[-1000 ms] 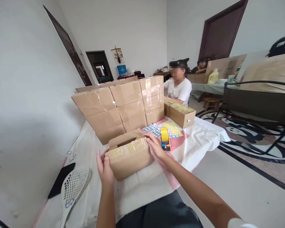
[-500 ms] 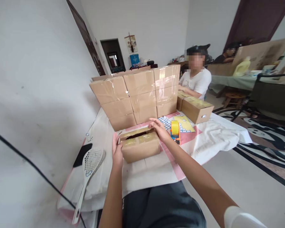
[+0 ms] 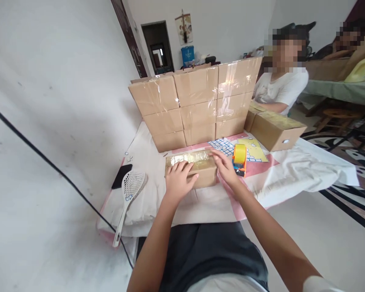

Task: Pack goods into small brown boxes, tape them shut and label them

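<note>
A small cardboard box [image 3: 202,176] sits on the table in front of me, its flaps down and shiny tape along the top. My left hand [image 3: 179,178] lies across the top and near edge, palm down with the fingers spread. At the right end of the box, my right hand [image 3: 226,168] touches the top corner with outstretched fingers, its thumb a little apart from them. Just right of that hand stands a tape dispenser [image 3: 239,159] with a yellow roll and an orange frame; neither hand touches it.
Behind the box rises a wall of stacked, taped cartons [image 3: 197,105]. Two longer taped boxes [image 3: 276,129] lie at right, near a person in white [image 3: 288,85]. A white perforated scoop [image 3: 132,186] and a dark flat object [image 3: 121,176] lie left. A black cable [image 3: 57,174] hangs at left.
The gap between the box's top flaps has closed. My left hand has moved from the left end onto the top; my right hand has shifted to the right corner. The view has turned left.
</note>
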The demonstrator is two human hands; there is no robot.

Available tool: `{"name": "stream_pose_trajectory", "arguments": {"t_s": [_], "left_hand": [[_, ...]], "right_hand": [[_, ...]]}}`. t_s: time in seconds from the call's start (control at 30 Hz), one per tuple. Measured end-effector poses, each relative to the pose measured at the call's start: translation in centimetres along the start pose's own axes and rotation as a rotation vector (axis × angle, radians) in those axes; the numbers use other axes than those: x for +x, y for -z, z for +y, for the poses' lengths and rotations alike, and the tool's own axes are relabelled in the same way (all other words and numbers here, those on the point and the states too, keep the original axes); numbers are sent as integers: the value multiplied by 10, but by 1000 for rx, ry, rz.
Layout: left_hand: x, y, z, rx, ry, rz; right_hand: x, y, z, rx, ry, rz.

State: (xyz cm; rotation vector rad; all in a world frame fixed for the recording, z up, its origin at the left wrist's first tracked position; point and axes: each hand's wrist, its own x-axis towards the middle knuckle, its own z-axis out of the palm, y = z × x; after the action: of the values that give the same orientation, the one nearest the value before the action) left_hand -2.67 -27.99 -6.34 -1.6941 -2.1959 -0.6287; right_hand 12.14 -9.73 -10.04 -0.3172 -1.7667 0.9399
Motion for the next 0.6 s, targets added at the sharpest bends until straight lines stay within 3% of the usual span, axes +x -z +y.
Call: {"name": "stream_pose_trajectory", "arguments": {"t_s": [0.13, 0.2, 0.33, 0.4, 0.6], "left_hand": [[1, -3, -3, 41, 9, -11], [2, -1, -6, 59, -3, -29], [5, 2, -5, 87, -21, -40], [5, 2, -5, 89, -24, -28], [1, -6, -8, 118, -37, 23]], "right_hand": [[-12, 56, 17, -381, -86, 602], [-15, 90, 34, -371, -244, 710], [-25, 125, 66, 92, -569, 389], [-29, 123, 74, 184, -591, 275], [-27, 98, 68, 143, -518, 214]]}}
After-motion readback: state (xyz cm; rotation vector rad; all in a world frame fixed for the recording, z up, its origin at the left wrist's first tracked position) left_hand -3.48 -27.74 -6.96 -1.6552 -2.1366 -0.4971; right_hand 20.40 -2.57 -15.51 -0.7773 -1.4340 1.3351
